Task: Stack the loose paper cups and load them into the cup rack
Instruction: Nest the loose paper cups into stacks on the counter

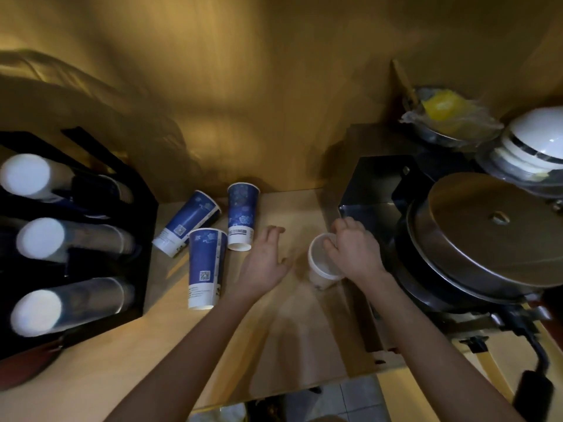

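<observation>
Our right hand (350, 248) keeps an upright cup (323, 263) in its grip by the rim, ready for nesting. Our left hand (268, 257), fingers spread, reaches toward three blue cups (207, 263) on the worktop (274, 345) beside the rack (134, 239).

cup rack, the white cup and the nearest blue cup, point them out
cup rack (146, 239), head view, right side panel
white cup (320, 263), head view, inner wall
nearest blue cup (204, 263), head view, blue side

three blue cups (204, 266), seemingly all inverted
</observation>
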